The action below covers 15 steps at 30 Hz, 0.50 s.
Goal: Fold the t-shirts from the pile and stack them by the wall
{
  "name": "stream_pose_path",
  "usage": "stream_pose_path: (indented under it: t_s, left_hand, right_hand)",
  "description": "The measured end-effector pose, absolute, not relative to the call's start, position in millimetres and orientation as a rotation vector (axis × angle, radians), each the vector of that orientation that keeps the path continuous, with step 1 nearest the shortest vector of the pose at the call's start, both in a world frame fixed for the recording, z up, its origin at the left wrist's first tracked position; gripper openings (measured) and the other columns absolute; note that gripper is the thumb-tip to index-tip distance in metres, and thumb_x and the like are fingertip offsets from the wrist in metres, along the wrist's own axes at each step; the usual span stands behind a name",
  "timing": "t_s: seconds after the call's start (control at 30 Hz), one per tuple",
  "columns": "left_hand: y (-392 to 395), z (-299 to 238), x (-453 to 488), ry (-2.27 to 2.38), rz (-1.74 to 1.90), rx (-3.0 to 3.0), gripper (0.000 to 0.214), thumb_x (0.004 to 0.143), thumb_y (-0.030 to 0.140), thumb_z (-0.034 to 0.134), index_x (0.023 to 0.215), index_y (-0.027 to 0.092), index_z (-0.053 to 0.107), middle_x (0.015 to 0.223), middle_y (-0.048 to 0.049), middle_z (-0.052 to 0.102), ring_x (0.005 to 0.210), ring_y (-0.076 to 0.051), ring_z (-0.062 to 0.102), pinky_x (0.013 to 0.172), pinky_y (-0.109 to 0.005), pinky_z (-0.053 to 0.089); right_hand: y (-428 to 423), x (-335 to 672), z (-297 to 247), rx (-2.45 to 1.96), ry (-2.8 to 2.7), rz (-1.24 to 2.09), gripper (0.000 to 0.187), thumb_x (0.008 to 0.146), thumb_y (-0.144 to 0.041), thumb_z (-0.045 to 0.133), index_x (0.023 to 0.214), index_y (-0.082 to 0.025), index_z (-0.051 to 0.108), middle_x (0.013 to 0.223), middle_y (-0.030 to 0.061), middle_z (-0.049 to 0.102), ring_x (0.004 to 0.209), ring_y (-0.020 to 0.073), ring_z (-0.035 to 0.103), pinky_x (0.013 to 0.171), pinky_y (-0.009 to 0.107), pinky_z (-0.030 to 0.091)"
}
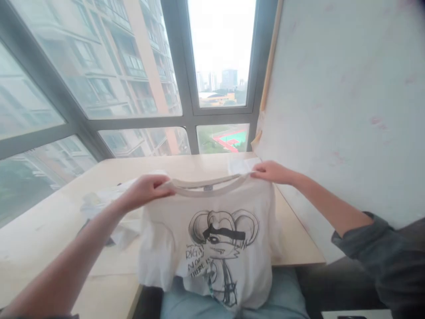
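Observation:
I hold up a white T-shirt (212,248) with a black cartoon mouse drawing and lettering on its front. My left hand (146,190) is closed on the shirt's left shoulder beside the collar. At the right shoulder, my right hand (272,172) pinches the fabric. The shirt hangs spread between both hands, its lower part draping over the table's front edge toward my lap.
A pale wooden table (49,230) fills the corner under large windows. More white cloth (109,212) lies crumpled on the table behind my left hand. A white wall (348,110) borders the table's right side. A light blue seat or trousers (285,297) show below.

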<state>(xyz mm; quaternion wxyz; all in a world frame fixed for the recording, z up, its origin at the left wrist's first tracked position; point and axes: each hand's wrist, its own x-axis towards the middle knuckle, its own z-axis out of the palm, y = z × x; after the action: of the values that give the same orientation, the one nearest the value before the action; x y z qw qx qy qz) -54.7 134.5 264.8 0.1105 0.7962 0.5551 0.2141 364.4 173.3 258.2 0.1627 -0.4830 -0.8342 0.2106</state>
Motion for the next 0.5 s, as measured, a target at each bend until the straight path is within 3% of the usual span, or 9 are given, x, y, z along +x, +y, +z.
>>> stream_pose_path:
  t_s: [0.07, 0.13, 0.2, 0.37, 0.5]
  left_hand:
    - [130, 211, -63, 1.588, 0.544, 2.27, 0.031, 0.073, 0.049, 0.063, 0.069, 0.019, 0.068, 0.057, 0.0049, 0.056, 0.057, -0.011, 0.049, 0.053, -0.021, 0.035]
    - [126, 169, -71, 1.627, 0.631, 2.213, 0.032, 0.074, 0.05, 0.059, 0.068, 0.02, 0.068, 0.058, 0.003, 0.06, 0.058, -0.013, 0.052, 0.056, -0.023, 0.038]
    - [124, 143, -80, 1.688, 0.706, 2.157, 0.033, 0.076, 0.05, 0.055, 0.071, 0.021, 0.069, 0.06, 0.0011, 0.063, 0.059, -0.015, 0.055, 0.058, -0.025, 0.041]
    - [130, 118, -98, 1.867, 0.869, 1.978, 0.035, 0.079, 0.05, 0.055, 0.086, 0.02, 0.07, 0.078, -0.0046, 0.072, 0.07, -0.02, 0.064, 0.069, -0.03, 0.051]
    - [132, 107, -98, 1.905, 1.017, 1.879, 0.035, 0.082, 0.047, 0.05, 0.093, 0.018, 0.067, 0.094, -0.0082, 0.073, 0.087, -0.023, 0.068, 0.08, -0.033, 0.054]
  right_hand:
    - [163, 365, 223, -1.425, -2.419, 0.825, 0.034, 0.093, -0.052, 0.058, 0.087, -0.02, 0.067, 0.093, 0.0025, 0.067, 0.084, 0.0209, 0.062, 0.071, 0.032, 0.053]
    - [155, 365, 199, -1.433, -2.438, 0.944, 0.028, 0.096, -0.045, 0.057, 0.108, -0.021, 0.067, 0.116, 0.0044, 0.065, 0.1, 0.0228, 0.063, 0.085, 0.036, 0.055]
    - [151, 368, 184, -1.423, -2.454, 1.015, 0.029, 0.097, -0.041, 0.057, 0.117, -0.021, 0.064, 0.125, 0.0053, 0.061, 0.107, 0.0242, 0.061, 0.091, 0.04, 0.055]
    - [156, 380, 163, -1.372, -2.491, 1.233, 0.033, 0.095, -0.042, 0.059, 0.118, -0.018, 0.063, 0.122, 0.0058, 0.062, 0.104, 0.0239, 0.062, 0.088, 0.04, 0.055]
    - [160, 387, 149, -1.314, -2.493, 1.377, 0.037, 0.084, -0.051, 0.068, 0.097, -0.016, 0.067, 0.092, 0.0034, 0.066, 0.08, 0.0188, 0.061, 0.067, 0.028, 0.049]
